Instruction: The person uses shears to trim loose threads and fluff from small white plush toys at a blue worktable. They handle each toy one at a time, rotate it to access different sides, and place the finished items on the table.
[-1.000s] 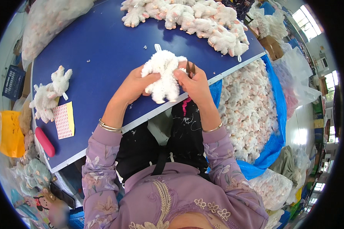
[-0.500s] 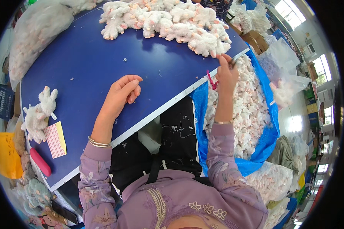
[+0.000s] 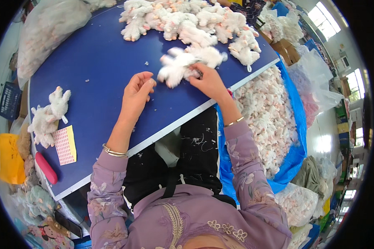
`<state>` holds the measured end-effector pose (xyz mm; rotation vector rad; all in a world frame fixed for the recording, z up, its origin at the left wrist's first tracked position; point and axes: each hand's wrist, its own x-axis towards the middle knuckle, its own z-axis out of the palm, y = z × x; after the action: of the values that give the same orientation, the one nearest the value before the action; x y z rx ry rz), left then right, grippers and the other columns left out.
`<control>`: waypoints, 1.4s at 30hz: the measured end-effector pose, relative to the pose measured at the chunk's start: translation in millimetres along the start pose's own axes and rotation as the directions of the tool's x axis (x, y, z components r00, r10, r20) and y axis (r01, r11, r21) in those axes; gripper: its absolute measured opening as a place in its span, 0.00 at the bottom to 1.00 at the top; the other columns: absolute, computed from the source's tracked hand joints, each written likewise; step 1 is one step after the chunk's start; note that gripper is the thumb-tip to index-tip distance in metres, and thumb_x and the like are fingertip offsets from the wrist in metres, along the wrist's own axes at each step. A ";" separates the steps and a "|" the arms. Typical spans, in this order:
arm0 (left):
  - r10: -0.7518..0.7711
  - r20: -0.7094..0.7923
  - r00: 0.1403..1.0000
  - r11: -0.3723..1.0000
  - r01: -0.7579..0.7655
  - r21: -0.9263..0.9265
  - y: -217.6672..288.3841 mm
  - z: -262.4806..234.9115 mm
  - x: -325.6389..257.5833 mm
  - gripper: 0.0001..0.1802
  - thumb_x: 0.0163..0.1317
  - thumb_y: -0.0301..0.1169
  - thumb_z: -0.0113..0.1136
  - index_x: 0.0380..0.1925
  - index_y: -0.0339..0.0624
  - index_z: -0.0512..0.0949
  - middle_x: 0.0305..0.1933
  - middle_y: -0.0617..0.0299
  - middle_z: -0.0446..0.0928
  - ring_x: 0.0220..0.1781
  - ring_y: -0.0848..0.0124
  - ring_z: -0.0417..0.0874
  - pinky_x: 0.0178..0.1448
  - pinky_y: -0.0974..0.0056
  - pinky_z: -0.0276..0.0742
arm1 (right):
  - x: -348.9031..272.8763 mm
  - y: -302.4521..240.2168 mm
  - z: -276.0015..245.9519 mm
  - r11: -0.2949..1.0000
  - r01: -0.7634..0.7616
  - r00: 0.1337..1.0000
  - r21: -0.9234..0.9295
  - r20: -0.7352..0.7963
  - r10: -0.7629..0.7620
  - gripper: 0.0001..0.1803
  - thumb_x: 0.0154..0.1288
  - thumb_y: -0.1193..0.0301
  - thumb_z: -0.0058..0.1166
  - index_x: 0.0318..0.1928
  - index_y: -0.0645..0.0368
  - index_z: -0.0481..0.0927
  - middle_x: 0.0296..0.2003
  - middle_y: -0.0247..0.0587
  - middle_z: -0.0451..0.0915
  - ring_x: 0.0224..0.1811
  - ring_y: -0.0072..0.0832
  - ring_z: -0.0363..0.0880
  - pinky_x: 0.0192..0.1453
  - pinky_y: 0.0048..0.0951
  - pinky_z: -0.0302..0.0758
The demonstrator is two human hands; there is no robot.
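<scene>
A large blue tabletop [image 3: 99,112] fills the middle, its pale edge strip [image 3: 170,129] slanting up rightward, close in front of the lap. Against that edge, at right, stands a wide blue-sided sack [image 3: 300,128] packed with white plush pieces. A bulging translucent bag [image 3: 50,35] sits at the far left corner; a long heap of fluffy white toys [image 3: 170,23] lines the far side. The right hand [image 3: 210,83], just inside the edge, has its fingers closed on a fluffy white plush toy [image 3: 173,70], blurred, just short of the heap. The left hand [image 3: 136,92] hovers beside it, fingers half-curled, with blue surface stretching leftward to a yellow-edged label sheet [image 3: 65,145] and a rounded pink case [image 3: 46,168] by the left edge.
</scene>
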<state>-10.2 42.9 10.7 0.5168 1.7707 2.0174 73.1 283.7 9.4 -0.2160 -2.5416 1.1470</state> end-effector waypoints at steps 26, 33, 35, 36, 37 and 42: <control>-0.187 0.234 0.954 0.972 0.214 -0.096 16.2 -7.7 -12.3 0.17 0.65 0.33 0.60 0.49 0.34 0.77 0.41 0.60 0.82 0.38 0.75 0.83 0.41 0.68 0.80 | 5.2 -58.9 39.1 0.810 -0.021 0.957 0.585 -0.223 0.187 0.06 0.64 0.71 0.59 0.37 0.60 0.82 0.26 0.22 0.76 0.26 0.09 0.67 0.29 0.14 0.64; -0.187 0.237 0.953 0.977 0.205 -0.052 12.7 -9.1 -10.4 0.22 0.71 0.43 0.50 0.48 0.33 0.77 0.39 0.61 0.82 0.35 0.76 0.82 0.40 0.71 0.77 | -2.7 -80.4 20.2 0.840 -0.052 0.996 0.539 -0.030 0.081 0.13 0.64 0.67 0.61 0.43 0.64 0.79 0.29 0.27 0.76 0.27 0.11 0.68 0.28 0.15 0.65; -0.209 0.213 0.955 0.975 0.221 -0.035 1.6 -12.2 -5.8 0.25 0.72 0.47 0.47 0.48 0.33 0.77 0.38 0.61 0.82 0.35 0.76 0.81 0.40 0.71 0.77 | -4.7 -82.3 23.5 0.837 -0.100 0.994 0.539 0.085 0.064 0.16 0.61 0.65 0.63 0.42 0.66 0.79 0.30 0.29 0.77 0.30 0.14 0.70 0.34 0.18 0.71; -0.222 0.187 0.957 0.972 0.231 -0.027 -4.5 -14.6 -1.5 0.26 0.72 0.48 0.46 0.47 0.33 0.77 0.38 0.61 0.82 0.35 0.76 0.81 0.40 0.71 0.77 | -7.7 -86.3 21.8 0.900 -0.120 0.989 0.420 0.129 0.072 0.17 0.61 0.63 0.63 0.39 0.65 0.78 0.29 0.29 0.76 0.29 0.14 0.69 0.33 0.20 0.70; -0.236 0.160 0.959 0.970 0.242 -0.021 -9.6 -16.7 1.0 0.27 0.72 0.48 0.45 0.47 0.33 0.78 0.38 0.60 0.82 0.35 0.76 0.81 0.40 0.71 0.77 | -5.1 -77.0 25.4 0.889 -0.144 0.979 0.434 0.197 0.062 0.15 0.61 0.64 0.62 0.35 0.65 0.78 0.26 0.28 0.74 0.28 0.14 0.67 0.30 0.19 0.67; -0.132 -0.010 0.991 0.986 0.133 0.103 3.4 -13.4 -0.6 0.20 0.68 0.44 0.54 0.41 0.35 0.77 0.35 0.63 0.79 0.37 0.76 0.78 0.43 0.69 0.72 | -5.7 -79.2 25.9 0.739 -0.304 0.951 0.602 0.151 0.268 0.09 0.60 0.70 0.57 0.30 0.64 0.77 0.22 0.30 0.74 0.22 0.13 0.67 0.24 0.19 0.63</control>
<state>-16.9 30.9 12.4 0.4152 1.8672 1.8456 69.0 211.6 51.5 -0.4180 -2.0568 2.0652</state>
